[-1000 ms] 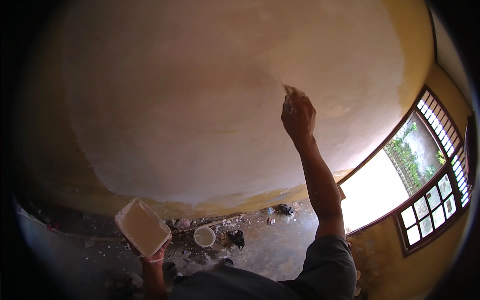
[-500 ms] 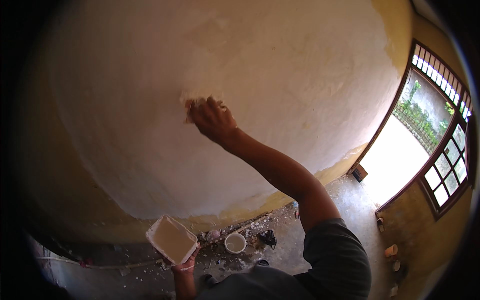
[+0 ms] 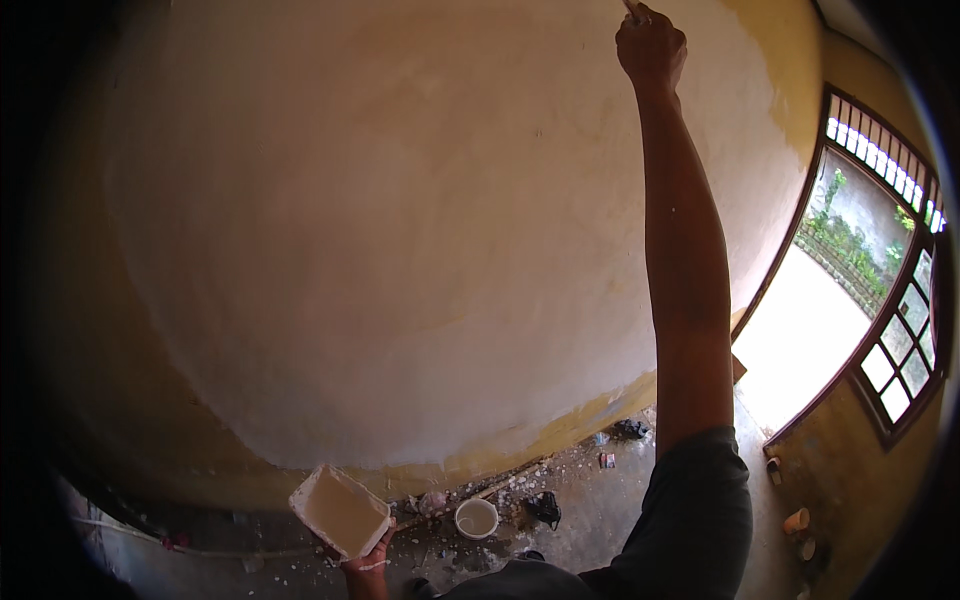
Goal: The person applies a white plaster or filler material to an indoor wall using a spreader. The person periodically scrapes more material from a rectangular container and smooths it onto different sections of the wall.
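My left hand (image 3: 372, 556) grips a squarish white tub (image 3: 342, 512) from its right side and below, low in the view. Smooth pale beige liquid or paste lies in it, and its rim is crusted with white. High up at the top edge, my right hand (image 3: 652, 48) is closed around a tool at the wall (image 3: 400, 230). Only a thin pale end of that tool (image 3: 633, 10) shows, so its kind is unclear. A whitish coat covers most of the wall, with yellow-brown borders left uncoated at the right and bottom.
On the floor below the wall stand a round white bucket (image 3: 476, 518) and a black plastic bag (image 3: 543, 509), among white splatters and debris. An open doorway (image 3: 800, 320) with a paned window (image 3: 900, 340) is at the right. An orange pot (image 3: 796, 521) lies near the right wall.
My right hand has swept up and to the right across the wall, the arm now nearly straight. The tub in my left hand sits slightly lower in view.
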The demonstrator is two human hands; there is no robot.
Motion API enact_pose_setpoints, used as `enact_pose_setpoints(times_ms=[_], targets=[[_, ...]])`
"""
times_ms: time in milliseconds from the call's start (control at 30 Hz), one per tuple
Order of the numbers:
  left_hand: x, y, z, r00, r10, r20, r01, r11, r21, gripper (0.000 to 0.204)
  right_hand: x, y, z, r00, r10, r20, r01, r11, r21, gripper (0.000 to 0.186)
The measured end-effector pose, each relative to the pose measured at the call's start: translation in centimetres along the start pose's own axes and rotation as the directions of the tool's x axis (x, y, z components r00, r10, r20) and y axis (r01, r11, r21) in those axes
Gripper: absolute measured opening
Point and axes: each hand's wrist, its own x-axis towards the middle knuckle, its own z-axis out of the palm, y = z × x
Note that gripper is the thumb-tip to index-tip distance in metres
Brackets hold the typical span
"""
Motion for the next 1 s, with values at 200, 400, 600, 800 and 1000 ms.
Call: enact_pose_setpoints(times_ms=[200,400,600,800,1000], targets=[[-0.2,-0.4,1.3,0.999,0.035,0.025,-0.036,0.999,0.015,0.078,-5.0,-1.0,0.6,0.821,-0.128,0.557,0.194,0.979,-0.061,0.032],[0.8,-0.5,2.8,0.999,0.029,0.033,-0.03,0.999,0.017,0.078,-3.1,0.5,-5.4,0.892,0.193,0.408,-0.245,0.966,0.08,0.027],[-0.3,-0.7,4.5,0.998,0.026,0.057,-0.028,0.999,0.035,0.078,0.8,-2.3,-6.7,0.857,0.212,0.47,-0.343,0.915,0.212,0.034],[-0.8,-1.7,5.3,0.997,0.01,0.071,-0.01,1.0,-0.002,0.079,-2.9,-7.4,-4.8,0.826,0.085,0.557,-0.339,0.864,0.371,0.057],[-1.3,-0.8,9.4,0.953,-0.011,0.303,0.019,1.0,-0.023,0.08,-11.7,-19.2,-18.7,0.514,-0.285,0.809,-0.754,0.299,0.585,0.024]])
